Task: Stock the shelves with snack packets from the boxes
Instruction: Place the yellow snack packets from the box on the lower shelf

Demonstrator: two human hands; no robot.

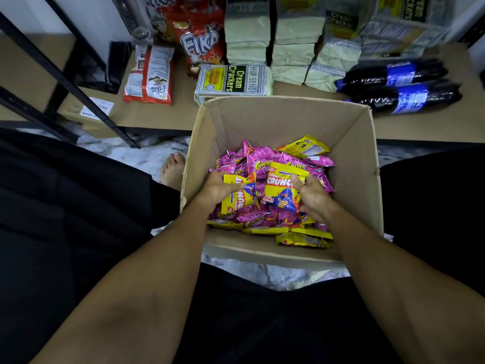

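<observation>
Brown cardboard box (288, 119) stands open on the floor between the person's knees, its far wall close against the front edge of the low tan shelf (162, 114). Inside lies a loose heap of small pink foil snack packets (262, 158) mixed with yellow ones. The left hand (219, 189) is down in the box, its grip closed on a yellow foil snack packet (237, 199) at that packet's left edge, thumb on the printed face. This packet's long axis runs roughly from near to far, slightly tilted, and its lettering sits turned away from upright. The right hand (312, 197) has its grip around the right edge of a second yellow packet marked Crunch (282, 191). That one lies face up with its long axis near to far, top edge pointing toward the shelf, print reading upright. The two held packets sit just beside each other on top of the heap. On the shelf lie a boxed pack of cream crackers (233, 80), a red puffed snack bag (199, 43) and two dark bottles with blue labels (401, 98) on their sides.
</observation>
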